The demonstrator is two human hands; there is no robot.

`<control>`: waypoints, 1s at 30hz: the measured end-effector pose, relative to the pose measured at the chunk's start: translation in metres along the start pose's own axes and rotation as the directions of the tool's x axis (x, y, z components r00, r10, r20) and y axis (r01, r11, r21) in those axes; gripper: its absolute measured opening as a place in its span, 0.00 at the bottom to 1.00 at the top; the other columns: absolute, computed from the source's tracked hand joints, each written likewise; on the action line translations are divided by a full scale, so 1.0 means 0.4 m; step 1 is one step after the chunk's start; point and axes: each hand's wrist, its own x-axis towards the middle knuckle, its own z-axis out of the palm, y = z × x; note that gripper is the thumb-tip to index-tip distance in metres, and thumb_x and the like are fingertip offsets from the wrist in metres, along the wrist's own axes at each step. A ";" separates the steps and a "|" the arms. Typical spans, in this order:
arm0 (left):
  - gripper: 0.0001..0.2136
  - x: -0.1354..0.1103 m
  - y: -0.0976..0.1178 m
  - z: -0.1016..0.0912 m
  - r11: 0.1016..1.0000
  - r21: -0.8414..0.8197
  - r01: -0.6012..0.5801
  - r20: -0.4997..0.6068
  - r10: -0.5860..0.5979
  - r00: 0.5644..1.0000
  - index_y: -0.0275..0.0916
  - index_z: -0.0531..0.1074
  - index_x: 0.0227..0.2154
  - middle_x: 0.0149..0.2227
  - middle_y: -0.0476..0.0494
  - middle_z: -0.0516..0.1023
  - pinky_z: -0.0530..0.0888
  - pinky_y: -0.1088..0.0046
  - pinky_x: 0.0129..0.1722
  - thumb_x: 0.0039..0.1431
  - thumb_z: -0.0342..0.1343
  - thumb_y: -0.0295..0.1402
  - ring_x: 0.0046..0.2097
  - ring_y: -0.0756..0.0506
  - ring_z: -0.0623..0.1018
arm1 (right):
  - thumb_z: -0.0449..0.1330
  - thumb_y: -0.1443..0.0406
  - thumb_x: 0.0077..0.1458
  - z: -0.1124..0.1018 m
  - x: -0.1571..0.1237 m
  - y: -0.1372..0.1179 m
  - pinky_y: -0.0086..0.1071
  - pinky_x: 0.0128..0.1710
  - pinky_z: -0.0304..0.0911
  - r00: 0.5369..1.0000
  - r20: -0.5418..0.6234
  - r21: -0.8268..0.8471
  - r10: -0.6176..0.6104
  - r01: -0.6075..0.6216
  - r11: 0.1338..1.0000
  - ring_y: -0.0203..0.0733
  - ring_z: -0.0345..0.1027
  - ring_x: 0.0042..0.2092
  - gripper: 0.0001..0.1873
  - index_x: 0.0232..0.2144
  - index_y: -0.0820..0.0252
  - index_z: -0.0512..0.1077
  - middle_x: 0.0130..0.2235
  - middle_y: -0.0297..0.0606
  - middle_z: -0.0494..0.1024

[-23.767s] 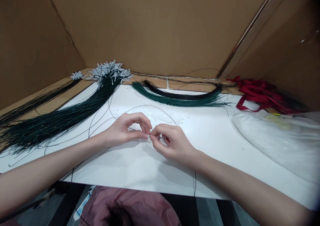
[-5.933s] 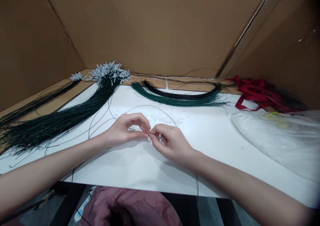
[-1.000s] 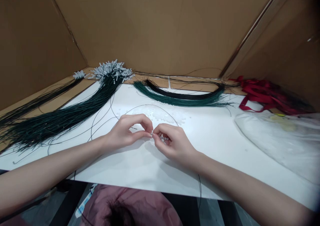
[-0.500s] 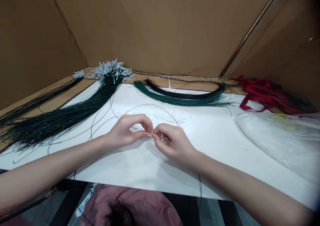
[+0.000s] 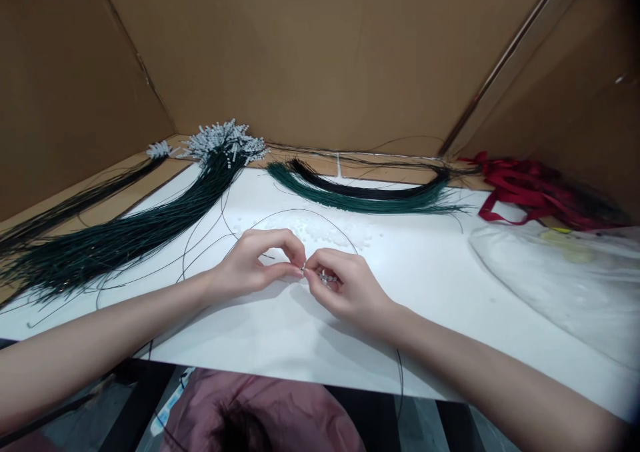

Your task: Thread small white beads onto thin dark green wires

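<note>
With our left hand (image 5: 250, 265) we are pinching the end of a thin dark wire strung with small, round white beads (image 5: 329, 277). It is too tiny there for us to tell if we are gripping a bead or bare wire. With our right hand (image 5: 353, 282) we are grasping this beaded wire just beside that spot, and our fingers are curling around the rest, likely so it is not slipping about. Our fingertips are meeting at the middle, over the flat white board (image 5: 430, 259), maybe because small things are needing both hands close.

Loose, tiny white beads (image 5: 333, 231) are lying just behind our hands, probably so we are reaching them easily. The smooth white board is giving us a flat place for them.

At the left, a big bundle of long dark green wires with white beaded tips (image 5: 165, 219) is lying with all its tips pointing one way, perhaps so nothing is tangling. Behind the loose beads, a curved bunch of plain green wires (image 5: 380, 204) is resting within reach. Shiny red cloth ribbon (image 5: 523, 189) and a see-through plastic bag (image 5: 555, 292) are sitting off to the right, seemingly out of our way.
</note>
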 end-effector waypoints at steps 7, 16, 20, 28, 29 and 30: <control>0.03 -0.001 -0.003 0.001 1.000 0.015 -0.019 -0.004 0.019 1.000 0.35 0.73 0.32 0.31 0.47 0.77 0.74 0.74 0.37 0.56 0.62 0.27 0.34 0.49 0.77 | 0.55 0.70 0.55 -0.002 -0.002 0.000 0.25 0.27 0.52 1.000 0.003 -0.001 0.009 -0.009 1.000 0.30 0.57 0.26 0.05 0.28 0.62 0.68 0.24 0.30 0.66; 0.03 -0.004 -0.003 0.001 0.999 0.021 -0.030 -0.010 0.030 0.999 0.36 0.73 0.32 0.31 0.45 0.78 0.74 0.72 0.37 0.57 0.61 0.28 0.34 0.48 0.77 | 0.54 0.70 0.55 -0.002 0.001 -0.008 0.25 0.27 0.53 1.000 0.001 0.006 0.024 -0.024 1.000 0.31 0.57 0.25 0.05 0.27 0.61 0.68 0.24 0.30 0.66; 0.03 -0.005 -0.004 -0.001 0.999 0.016 -0.038 -0.004 0.038 0.999 0.36 0.73 0.33 0.32 0.45 0.77 0.74 0.72 0.38 0.57 0.61 0.27 0.35 0.48 0.77 | 0.54 0.70 0.55 -0.002 0.001 -0.005 0.25 0.28 0.52 1.000 0.002 0.006 0.025 -0.025 1.000 0.31 0.57 0.26 0.05 0.27 0.61 0.68 0.24 0.30 0.66; 0.04 -0.006 0.001 -0.003 0.999 -0.015 -0.040 0.010 0.040 0.999 0.35 0.73 0.34 0.33 0.46 0.77 0.73 0.73 0.39 0.56 0.62 0.25 0.36 0.49 0.77 | 0.55 0.70 0.54 0.000 0.000 -0.004 0.25 0.27 0.52 1.000 -0.010 0.006 0.023 -0.023 1.000 0.31 0.56 0.25 0.05 0.26 0.60 0.66 0.24 0.30 0.66; 0.04 -0.006 0.003 -0.003 0.999 -0.018 -0.036 0.010 0.036 0.999 0.35 0.73 0.34 0.33 0.46 0.77 0.73 0.73 0.39 0.56 0.62 0.25 0.36 0.49 0.77 | 0.55 0.70 0.54 0.001 0.000 -0.005 0.25 0.27 0.52 1.000 -0.009 0.005 0.026 -0.026 1.000 0.31 0.56 0.25 0.05 0.26 0.60 0.66 0.24 0.30 0.66; 0.04 -0.006 0.004 -0.003 0.999 -0.021 -0.031 0.010 0.031 0.999 0.35 0.73 0.34 0.33 0.45 0.77 0.74 0.73 0.39 0.56 0.61 0.25 0.36 0.49 0.77 | 0.55 0.70 0.54 0.001 0.000 -0.005 0.25 0.27 0.52 1.000 -0.007 0.005 0.027 -0.027 1.000 0.31 0.56 0.25 0.05 0.26 0.60 0.66 0.24 0.30 0.66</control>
